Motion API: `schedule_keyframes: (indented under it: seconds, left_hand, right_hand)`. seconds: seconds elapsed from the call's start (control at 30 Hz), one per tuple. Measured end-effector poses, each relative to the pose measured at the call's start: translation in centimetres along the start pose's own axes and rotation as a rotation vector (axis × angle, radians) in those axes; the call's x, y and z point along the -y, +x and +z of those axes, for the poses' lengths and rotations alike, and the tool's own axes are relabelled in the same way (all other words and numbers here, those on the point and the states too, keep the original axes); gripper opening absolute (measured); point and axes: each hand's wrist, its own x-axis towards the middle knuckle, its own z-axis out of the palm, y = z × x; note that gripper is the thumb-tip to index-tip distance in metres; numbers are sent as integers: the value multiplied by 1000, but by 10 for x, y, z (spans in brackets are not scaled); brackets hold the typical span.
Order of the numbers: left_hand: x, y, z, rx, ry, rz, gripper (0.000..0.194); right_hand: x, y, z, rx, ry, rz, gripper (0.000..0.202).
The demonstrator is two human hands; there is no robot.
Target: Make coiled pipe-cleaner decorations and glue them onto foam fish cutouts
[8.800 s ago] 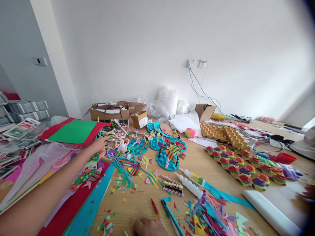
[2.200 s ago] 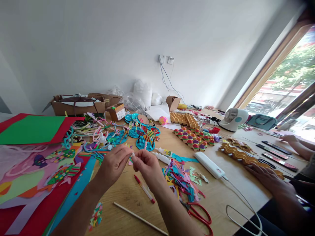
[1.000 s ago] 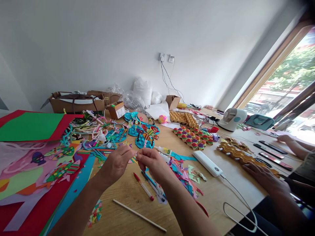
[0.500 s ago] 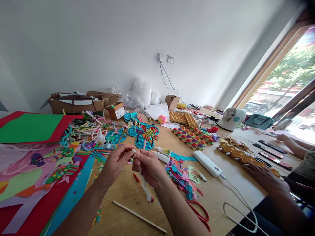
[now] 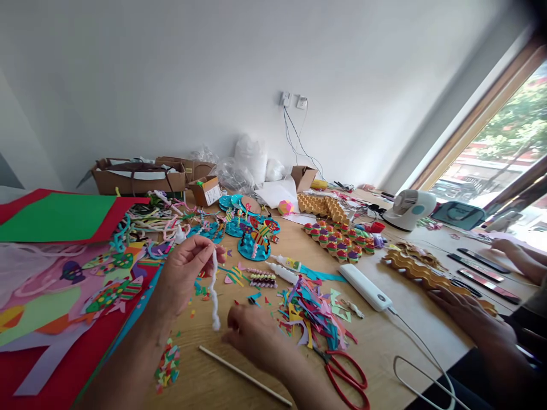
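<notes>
My left hand is raised above the table, thumb and fingers pinched on the top of a white fluffy yarn strand. The strand hangs down with a slightly thicker lower end. Just right of that end, my right hand is low over the table, slightly blurred. Its thumb and forefinger are curved but apart, and no object shows between them. A pale wooden stick lies below both hands. Red-handled scissors rest to the right, beside a heap of coloured paper strips.
Painted egg cartons, a white power bank with a cable, and blue discs with paper fish lie ahead. Coloured paper sheets and a pipe cleaner pile stand left. Another person's hand rests by a carton strip at right.
My hands have parted: the right hand let go of the strand and moved down, while the left moved slightly left and up. The strand now hangs from the left hand alone.
</notes>
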Motion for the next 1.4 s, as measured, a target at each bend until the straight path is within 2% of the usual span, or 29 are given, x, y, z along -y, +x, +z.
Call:
schedule_keyframes:
  seconds: [0.07,0.2,0.3,0.43,0.53,0.67,0.77,0.8,0.87,0.97,1.03,1.17,1.3,1.4]
  left_hand:
    - [-4,0,-1,6,-53,-43,14]
    - [-8,1,-5,0,-118,-70,17]
    - [-11,2,-11,-17,-116,-26,17]
    - [-15,3,-18,-73,-75,45,14]
    - [-18,3,-20,-96,-52,90,14]
    - [-22,3,-22,-110,-34,89,21]
    - [-23,4,-24,-147,-29,77,25]
    - [-22,5,-25,-160,-27,75,23]
    - [-20,6,-23,-173,-22,67,18]
    - [-16,5,-16,-127,24,22,13]
    - [-14,4,-11,-79,86,-14,12]
    - [-13,1,-7,-67,236,3,12]
    - [-14,1,-9,-91,387,51,12]
    - [-14,0,-10,-52,411,77,11]
  right_hand:
    - [-1,-8,19,114,-211,-14,16]
    - [1,-14,43,178,-440,-17,21]
    - [2,-13,47,214,-476,-38,24]
    - [3,-15,46,174,-431,-34,20]
    - [7,-19,54,163,-429,-22,21]
    - [5,-20,63,137,-486,-103,19]
    - [2,-18,41,92,-449,-87,16]
    - [2,-16,26,57,-414,-43,14]
    - [5,-14,-11,-93,-310,-29,12]
    - [17,-13,-63,-277,-108,-172,11]
    - [27,-12,-84,-337,-11,-310,10]
    - [38,-2,-89,-407,65,-488,17]
    - [35,11,-82,-452,116,-479,15]
    - [28,17,-79,-510,114,-449,19]
